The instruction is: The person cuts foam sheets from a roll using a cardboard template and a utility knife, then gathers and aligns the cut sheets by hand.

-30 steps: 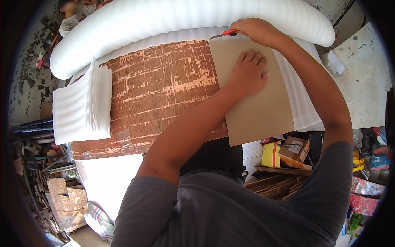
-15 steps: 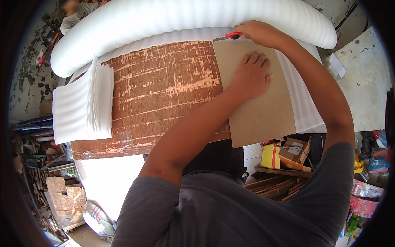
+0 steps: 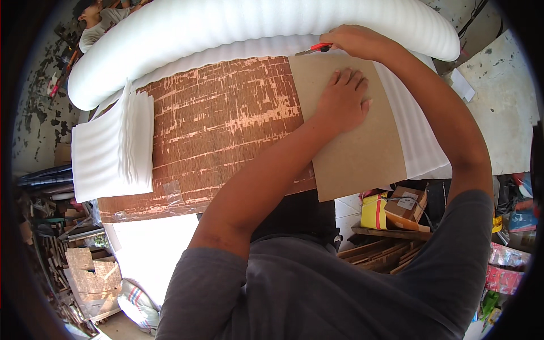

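Observation:
My left hand (image 3: 345, 102) lies flat with its fingers spread, on a tan cardboard sheet (image 3: 362, 156). My right hand (image 3: 352, 41) is closed round a red utility knife (image 3: 317, 49) with its blade out, close to the sheet's far left corner. Whether the blade touches anything I cannot tell. Under the cardboard lies white foam sheeting (image 3: 416, 124), showing along its right side and beyond its far edge. A worn brown wooden board (image 3: 221, 124) spreads out to the left of the sheet.
A thick white foam roll (image 3: 255, 22) stretches across the far side. Several cut foam sheets (image 3: 99, 153) are stacked at the board's left end. A cardboard box (image 3: 405, 207) and wood strips (image 3: 377, 255) sit below on the right. Another person (image 3: 102, 25) is at the far left.
My right hand and the knife have shifted very slightly, the blade tip now a little right of the cardboard's corner. My left hand stays on the sheet. The whole view has tilted slightly.

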Demonstrator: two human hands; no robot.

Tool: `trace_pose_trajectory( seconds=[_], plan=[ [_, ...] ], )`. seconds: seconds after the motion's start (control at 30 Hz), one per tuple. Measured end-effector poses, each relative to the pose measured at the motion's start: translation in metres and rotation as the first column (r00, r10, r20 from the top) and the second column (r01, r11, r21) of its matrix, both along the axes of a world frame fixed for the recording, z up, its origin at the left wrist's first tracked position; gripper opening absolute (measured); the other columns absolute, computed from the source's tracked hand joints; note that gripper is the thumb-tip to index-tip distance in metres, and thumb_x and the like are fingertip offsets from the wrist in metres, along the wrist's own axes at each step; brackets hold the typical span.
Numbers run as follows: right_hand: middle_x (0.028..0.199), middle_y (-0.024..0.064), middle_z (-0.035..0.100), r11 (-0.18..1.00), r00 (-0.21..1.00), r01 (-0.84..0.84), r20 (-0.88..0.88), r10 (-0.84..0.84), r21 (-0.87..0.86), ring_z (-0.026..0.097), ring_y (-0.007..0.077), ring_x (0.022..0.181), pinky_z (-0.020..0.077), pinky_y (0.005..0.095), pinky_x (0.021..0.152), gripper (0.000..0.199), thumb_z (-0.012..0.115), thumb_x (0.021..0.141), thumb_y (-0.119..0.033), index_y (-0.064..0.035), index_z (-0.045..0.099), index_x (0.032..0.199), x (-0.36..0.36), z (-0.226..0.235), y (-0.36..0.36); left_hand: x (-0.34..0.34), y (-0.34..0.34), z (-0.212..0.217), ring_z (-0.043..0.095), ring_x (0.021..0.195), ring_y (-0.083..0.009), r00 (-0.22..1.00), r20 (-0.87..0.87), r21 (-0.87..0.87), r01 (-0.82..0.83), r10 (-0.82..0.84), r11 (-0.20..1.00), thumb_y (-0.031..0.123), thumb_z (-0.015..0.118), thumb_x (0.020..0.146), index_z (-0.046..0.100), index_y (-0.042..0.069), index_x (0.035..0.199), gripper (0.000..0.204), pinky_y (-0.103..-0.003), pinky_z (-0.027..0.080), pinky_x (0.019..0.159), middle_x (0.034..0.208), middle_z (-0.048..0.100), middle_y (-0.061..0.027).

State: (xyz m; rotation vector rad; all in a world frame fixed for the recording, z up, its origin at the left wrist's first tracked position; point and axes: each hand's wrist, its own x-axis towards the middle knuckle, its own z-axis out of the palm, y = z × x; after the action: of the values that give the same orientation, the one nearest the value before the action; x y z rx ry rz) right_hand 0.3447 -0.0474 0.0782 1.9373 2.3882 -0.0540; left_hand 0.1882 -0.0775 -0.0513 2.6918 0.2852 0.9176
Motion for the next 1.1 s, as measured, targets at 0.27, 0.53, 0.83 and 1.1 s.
trace_pose_trajectory(
  seconds=[0.27, 0.53, 0.83, 1.1],
  plan=[
    [0.087, 0.0158, 0.066, 0.999, 0.992, 0.031, 0.127, -0.028, -0.023, 0.064, 0.0341, 0.082, 0.0491, 0.0446, 0.07, 0.014, 0.06, 0.091, 0.001, -0.0042, 0.061, 0.103, 0.018, 0.006, -0.004, 0.0, 0.001, -0.001, 0.044, 0.143, -0.0358, 1.0, 0.005, 0.007, 0.002, -0.002, 1.0, 0.036, 0.055, 0.102, 0.057, 0.002, 0.138, 0.05, -0.053, 0.031, 0.123, 0.147, 0.054, -0.0164],
    [0.087, 0.0164, 0.064, 0.981, 0.98, 0.17, 0.126, -0.157, -0.093, 0.062, 0.0329, 0.083, 0.0475, 0.0455, 0.071, 0.012, 0.06, 0.093, -0.001, -0.005, 0.061, 0.104, 0.035, 0.017, -0.019, -0.002, 0.0, 0.003, 0.045, 0.144, -0.0359, 1.0, 0.006, -0.011, 0.015, -0.015, 1.0, 0.035, 0.057, 0.102, 0.057, 0.002, 0.139, 0.05, -0.053, 0.032, 0.123, 0.149, 0.053, -0.0162],
    [0.087, 0.0152, 0.065, 0.991, 0.977, 0.127, 0.176, -0.117, -0.043, 0.064, 0.0338, 0.085, 0.0473, 0.0463, 0.073, 0.008, 0.059, 0.097, -0.004, -0.0047, 0.06, 0.105, 0.076, 0.02, -0.049, -0.003, 0.001, 0.004, 0.044, 0.146, -0.036, 0.999, -0.044, 0.002, 0.01, -0.01, 1.0, 0.037, 0.053, 0.104, 0.055, 0.003, 0.143, 0.051, -0.053, 0.031, 0.124, 0.151, 0.053, -0.0159],
    [0.089, 0.017, 0.065, 0.982, 0.956, 0.176, 0.249, -0.154, -0.067, 0.064, 0.0352, 0.087, 0.0477, 0.0472, 0.075, 0.007, 0.058, 0.097, -0.006, -0.0047, 0.06, 0.104, 0.107, 0.026, -0.069, -0.002, 0.001, 0.006, 0.044, 0.147, -0.0371, 0.998, -0.053, 0.005, 0.019, -0.019, 1.0, 0.037, 0.053, 0.105, 0.056, 0.004, 0.143, 0.051, -0.053, 0.031, 0.124, 0.153, 0.052, -0.0167]
  ],
)
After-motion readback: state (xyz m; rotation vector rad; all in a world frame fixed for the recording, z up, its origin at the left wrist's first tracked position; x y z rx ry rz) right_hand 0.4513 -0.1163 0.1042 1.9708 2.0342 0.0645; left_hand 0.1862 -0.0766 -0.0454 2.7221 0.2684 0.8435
